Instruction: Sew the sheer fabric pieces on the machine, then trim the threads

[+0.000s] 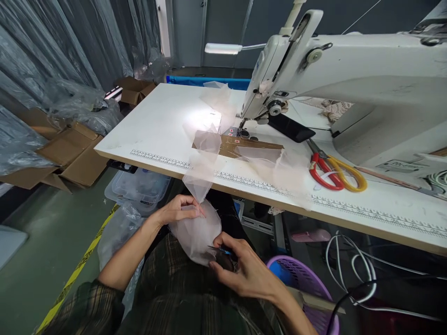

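Observation:
My left hand point(184, 209) pinches the edge of a sheer, pale pink piece of fabric point(199, 228) over my lap. Between my right thumb and fingers is a small pair of thread snips point(223, 251), dark with a bit of blue; my right hand point(240, 265) closes round them and hides most of their body. The blades point left and lie against the fabric's lower right edge. From the left hand a strip of the same sheer fabric point(200, 174) runs up over the table's front edge towards the sewing machine's needle area.
A white sewing machine point(349, 70) stands on the white table point(139, 121), which has a printed ruler along its front. Red-and-yellow-handled scissors point(337, 172), a black phone point(291, 128) and more sheer fabric point(279, 167) lie there. A purple basket point(300, 274) and cardboard boxes point(73, 149) sit below.

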Available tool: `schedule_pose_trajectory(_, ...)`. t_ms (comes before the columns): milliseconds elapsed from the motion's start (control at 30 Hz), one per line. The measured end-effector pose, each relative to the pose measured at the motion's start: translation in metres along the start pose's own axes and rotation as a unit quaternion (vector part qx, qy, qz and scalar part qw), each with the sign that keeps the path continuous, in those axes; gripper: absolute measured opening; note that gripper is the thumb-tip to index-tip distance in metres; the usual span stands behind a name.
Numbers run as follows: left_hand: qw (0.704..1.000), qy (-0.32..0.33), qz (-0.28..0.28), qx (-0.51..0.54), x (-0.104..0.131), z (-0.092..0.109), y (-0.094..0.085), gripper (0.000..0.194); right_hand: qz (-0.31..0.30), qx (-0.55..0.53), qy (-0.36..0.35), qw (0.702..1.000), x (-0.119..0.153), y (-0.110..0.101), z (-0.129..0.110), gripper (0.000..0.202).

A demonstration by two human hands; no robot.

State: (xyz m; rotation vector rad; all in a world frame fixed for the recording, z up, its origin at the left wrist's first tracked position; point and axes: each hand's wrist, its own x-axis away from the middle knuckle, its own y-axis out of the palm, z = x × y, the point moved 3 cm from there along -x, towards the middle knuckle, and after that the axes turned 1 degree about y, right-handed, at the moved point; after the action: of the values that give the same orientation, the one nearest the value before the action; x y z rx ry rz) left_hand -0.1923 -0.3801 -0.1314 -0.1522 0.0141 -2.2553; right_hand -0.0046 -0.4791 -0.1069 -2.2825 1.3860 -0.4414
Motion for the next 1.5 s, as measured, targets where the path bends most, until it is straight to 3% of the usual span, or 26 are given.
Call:
schedule_pose_trajectory(100, 0.999, -0.014, 0.042, -0.013, 0.008, -0.003, 0.000, 0.036, 0.034, -0.057, -0.002, 0.998, -0.018, -0.009, 0.008, 0.023)
schedule_pose_trajectory(233, 0.998, -0.001, 0.053, -0.016, 0.015, 0.005, 0.002, 0.034, 0.084, -0.076, 0.014, 0.993, -0.050, -0.012, 0.015, 0.049)
schedule_pose_trajectory(367, 0.998, 0.023, 0.051, -0.026, 0.020, 0.011, 0.003, 0.033, 0.070, -0.068, -0.011, 0.995, -0.068, -0.005, 0.014, 0.052)
schedule_pose_trajectory(633, 0.998, 0.026, 0.043, -0.036, 0.020, 0.012, 0.004, 0.034, 0.053, -0.060, -0.067, 0.994, -0.079, 0.000, 0.011, 0.047)
schedule_pose_trajectory(933, 0.998, 0.000, 0.045, 0.043, 0.020, 0.014, 0.002, 0.033, 0.074, -0.061, -0.047, 0.994, -0.071, 0.005, 0.010, 0.047)
schedule_pose_trajectory(1067, 0.998, -0.013, 0.047, 0.039, 0.019, 0.011, 0.002, 0.034, 0.073, -0.032, -0.074, 0.994, -0.073, 0.006, 0.006, 0.044)
schedule_pose_trajectory(1200, 0.998, -0.016, 0.052, 0.032, 0.017, 0.008, 0.003, 0.039, 0.094, 0.002, -0.047, 0.994, -0.077, 0.008, 0.011, 0.044)
schedule_pose_trajectory(1300, 0.998, -0.018, 0.056, 0.027, 0.018, 0.008, 0.005, 0.042, 0.102, -0.060, -0.037, 0.992, -0.071, 0.011, 0.015, 0.041)
schedule_pose_trajectory(1400, 0.998, -0.037, 0.041, 0.019, 0.027, 0.010, 0.010, 0.043, 0.053, -0.172, -0.022, 0.983, -0.054, 0.021, 0.017, 0.035)
schedule_pose_trajectory(1500, 0.992, -0.101, -0.070, 0.004, 0.041, 0.010, 0.015, 0.040, -0.044, -0.246, 0.029, 0.968, -0.031, 0.032, 0.019, 0.036)
